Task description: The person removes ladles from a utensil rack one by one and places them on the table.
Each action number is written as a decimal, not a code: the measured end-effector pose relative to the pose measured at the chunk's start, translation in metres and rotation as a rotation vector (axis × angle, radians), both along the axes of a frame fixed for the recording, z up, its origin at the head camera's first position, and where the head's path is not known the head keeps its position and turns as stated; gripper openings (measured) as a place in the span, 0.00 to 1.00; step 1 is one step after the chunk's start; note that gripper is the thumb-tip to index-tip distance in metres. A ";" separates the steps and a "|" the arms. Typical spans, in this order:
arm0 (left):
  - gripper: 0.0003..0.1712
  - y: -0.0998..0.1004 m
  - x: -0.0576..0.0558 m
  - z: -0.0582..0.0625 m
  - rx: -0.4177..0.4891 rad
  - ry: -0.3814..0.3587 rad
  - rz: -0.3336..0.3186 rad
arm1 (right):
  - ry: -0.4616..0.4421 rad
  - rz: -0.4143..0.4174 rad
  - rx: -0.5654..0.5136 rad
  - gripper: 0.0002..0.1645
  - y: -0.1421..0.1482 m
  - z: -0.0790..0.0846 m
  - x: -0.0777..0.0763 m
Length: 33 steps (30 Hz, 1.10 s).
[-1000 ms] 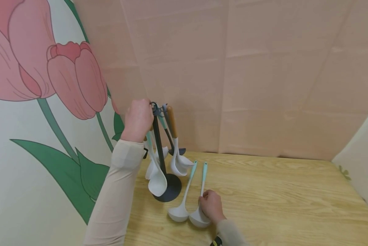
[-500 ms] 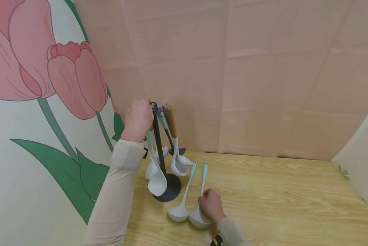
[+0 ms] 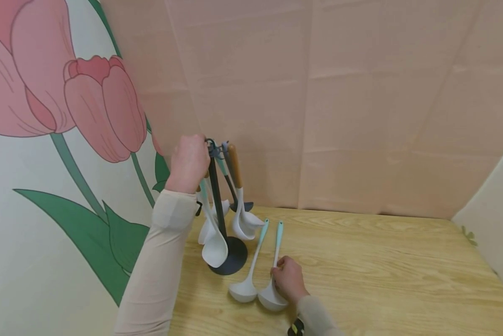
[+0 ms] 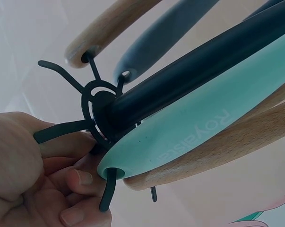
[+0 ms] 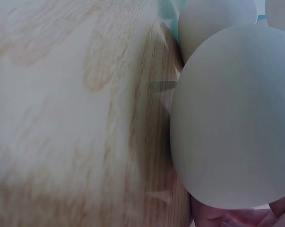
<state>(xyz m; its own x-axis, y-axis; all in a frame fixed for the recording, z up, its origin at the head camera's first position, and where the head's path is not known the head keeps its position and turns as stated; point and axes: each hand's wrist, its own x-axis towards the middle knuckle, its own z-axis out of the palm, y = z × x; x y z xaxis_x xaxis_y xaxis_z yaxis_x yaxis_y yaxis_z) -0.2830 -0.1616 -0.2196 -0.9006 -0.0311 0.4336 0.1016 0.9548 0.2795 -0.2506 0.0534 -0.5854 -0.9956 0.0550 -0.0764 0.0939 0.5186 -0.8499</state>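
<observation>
At the top of a black utensil rack (image 3: 233, 259), my left hand (image 3: 188, 163) grips the hook ring. The left wrist view shows its curled fingers (image 4: 78, 182) against the ring, beside a hook that bears a mint handle (image 4: 180, 118). My right hand (image 3: 291, 282) pinches the neck of a pale ladle (image 3: 270, 299) with a mint handle, lying on the table. Its round bowl (image 5: 232, 118) fills much of the right wrist view and hides most of that hand. A matching ladle (image 3: 244, 291) lies just left of it, the bowls side by side.
Several utensils hang on the rack, among them a white spoon (image 3: 215, 252), a wooden-handled white ladle (image 3: 244, 226) and a dark-headed one (image 3: 247, 206). The wood-grain table (image 3: 381, 266) meets a peach-coloured backdrop (image 3: 381, 107). A tulip-painted wall (image 3: 32, 242) stands close on the left.
</observation>
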 end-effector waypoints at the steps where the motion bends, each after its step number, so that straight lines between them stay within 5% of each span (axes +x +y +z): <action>1: 0.15 0.000 0.000 0.000 0.001 0.000 0.001 | -0.001 -0.001 -0.002 0.10 0.000 0.000 0.000; 29: 0.15 0.000 -0.001 -0.001 0.011 -0.013 -0.005 | -0.015 0.020 -0.114 0.11 -0.001 0.002 0.003; 33: 0.16 -0.001 -0.002 0.000 0.040 -0.033 -0.027 | 0.003 0.000 -0.067 0.12 0.001 0.006 0.003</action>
